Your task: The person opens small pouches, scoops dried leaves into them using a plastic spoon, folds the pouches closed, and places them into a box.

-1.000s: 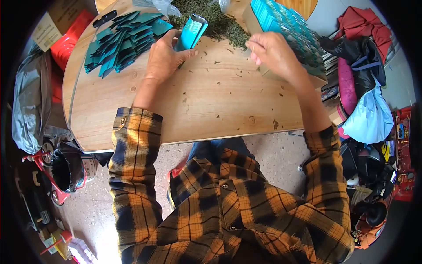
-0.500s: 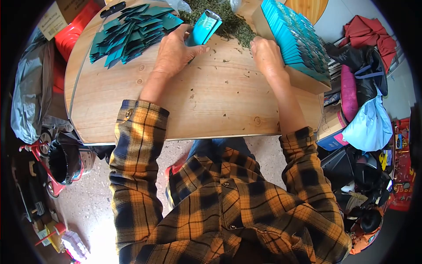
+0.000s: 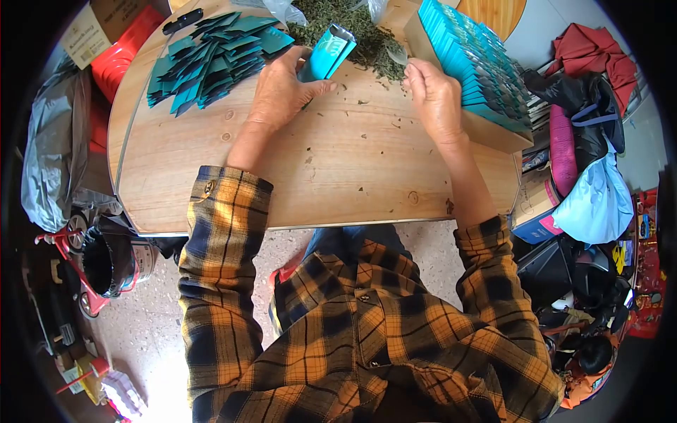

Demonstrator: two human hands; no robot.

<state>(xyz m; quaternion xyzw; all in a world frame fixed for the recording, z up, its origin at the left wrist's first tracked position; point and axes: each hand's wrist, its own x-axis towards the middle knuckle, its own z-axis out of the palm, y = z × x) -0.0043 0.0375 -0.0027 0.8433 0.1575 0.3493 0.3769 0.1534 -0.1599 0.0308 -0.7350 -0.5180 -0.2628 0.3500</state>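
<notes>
Teal packet (image 3: 328, 56) clasped by left hand (image 3: 279, 90), translucent scoop (image 3: 398, 56) pinched by right hand (image 3: 437, 99), box (image 3: 492, 134) of packets (image 3: 469, 60)

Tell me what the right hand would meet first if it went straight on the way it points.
Most likely the dried leaves, just ahead of the right hand and what looks like a clear scoop it holds. How high the hand is above the table is hard to judge.

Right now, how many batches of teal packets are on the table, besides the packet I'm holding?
2: a loose pile left of your left hand, and a packed row in the cardboard box beside your right hand. Others may lie beyond the frame.
</notes>
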